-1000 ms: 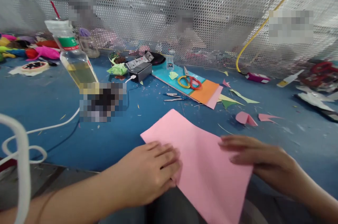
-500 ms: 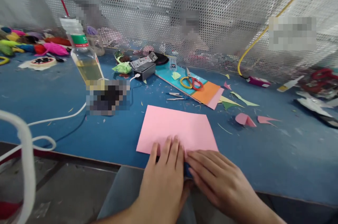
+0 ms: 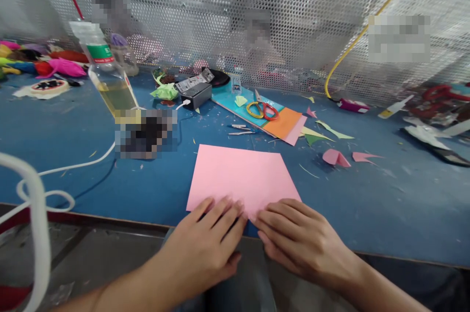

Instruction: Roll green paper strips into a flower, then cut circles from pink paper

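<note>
A pink sheet of paper (image 3: pixel 238 172) lies flat on the blue table in front of me, its near edge close to the table's edge. My left hand (image 3: pixel 209 238) rests on its near left part, fingers spread and fingertips pressing on the paper. On the near right part lies my right hand (image 3: pixel 301 233), fingers stretched out side by side, fingertips at the paper's near edge. Both hands lie over the near edge, so part of it is hidden. Neither hand grips anything.
Scissors (image 3: pixel 262 110) lie on a stack of coloured paper (image 3: pixel 282 123) beyond the sheet. Pink scraps (image 3: pixel 336 157) are to the right. A bottle with yellowish liquid (image 3: pixel 113 91), a black box (image 3: pixel 198 95) and a white cable (image 3: pixel 84 162) stand or run at the left. A perforated metal screen (image 3: pixel 304 13) rises behind.
My left hand has slid left and toward me, its fingers spreading along the near edge. My right hand has stayed near the same spot on the paper. The view has shifted slightly.
</note>
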Demonstrator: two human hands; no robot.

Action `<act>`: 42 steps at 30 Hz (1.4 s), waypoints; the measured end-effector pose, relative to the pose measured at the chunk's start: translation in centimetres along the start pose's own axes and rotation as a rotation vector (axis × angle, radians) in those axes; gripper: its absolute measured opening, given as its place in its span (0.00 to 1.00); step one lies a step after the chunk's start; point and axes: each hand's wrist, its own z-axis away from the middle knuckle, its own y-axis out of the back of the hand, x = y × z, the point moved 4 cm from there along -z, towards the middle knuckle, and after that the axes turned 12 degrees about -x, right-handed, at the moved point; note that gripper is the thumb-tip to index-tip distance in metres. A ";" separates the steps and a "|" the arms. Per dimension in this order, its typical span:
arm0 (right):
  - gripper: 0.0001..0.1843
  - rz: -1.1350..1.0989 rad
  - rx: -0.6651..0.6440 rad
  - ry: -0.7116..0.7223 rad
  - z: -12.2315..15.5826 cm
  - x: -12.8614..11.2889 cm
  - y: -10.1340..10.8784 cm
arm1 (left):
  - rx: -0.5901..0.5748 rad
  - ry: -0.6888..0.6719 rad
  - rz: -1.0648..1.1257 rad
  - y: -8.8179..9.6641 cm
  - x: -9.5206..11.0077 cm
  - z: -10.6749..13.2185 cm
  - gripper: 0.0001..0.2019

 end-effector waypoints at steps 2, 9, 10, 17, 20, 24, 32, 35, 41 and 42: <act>0.09 -0.016 0.001 0.003 0.2 0.3 0.2 | 0.002 -0.009 0.006 0.6 -0.7 0.1 0.20; 0.07 -0.060 0.028 -0.059 2.1 1.5 0.9 | 0.055 0.044 0.015 2.1 -2.4 2.2 0.18; 0.07 -0.060 0.025 -0.065 2.4 1.7 0.8 | 0.068 0.062 0.023 2.2 -2.5 2.5 0.18; 0.09 -0.029 0.007 -0.125 5.8 3.1 0.9 | 0.091 0.162 0.065 2.9 -3.8 4.0 0.14; 0.10 -0.008 -0.005 -0.150 6.8 3.6 1.1 | 0.050 0.151 0.030 2.8 -4.2 4.6 0.15; 0.08 -0.029 -0.005 -0.162 7.2 3.8 1.2 | 0.066 0.157 0.029 2.6 -5.1 5.9 0.16; 0.11 -0.179 0.052 -0.316 7.7 4.2 1.4 | 0.101 0.298 -0.006 4.1 -4.8 4.5 0.05; 0.14 -0.283 0.001 -0.370 7.4 4.6 1.4 | 0.141 0.212 0.060 4.5 -3.2 0.4 0.06; 0.15 -0.545 -0.013 -0.569 8.3 6.7 1.6 | -0.360 -0.069 0.175 2.2 -2.1 -7.2 0.07; 0.15 -0.548 0.007 -0.586 8.6 7.2 1.7 | -0.387 -0.090 0.138 2.0 -2.1 -7.7 0.07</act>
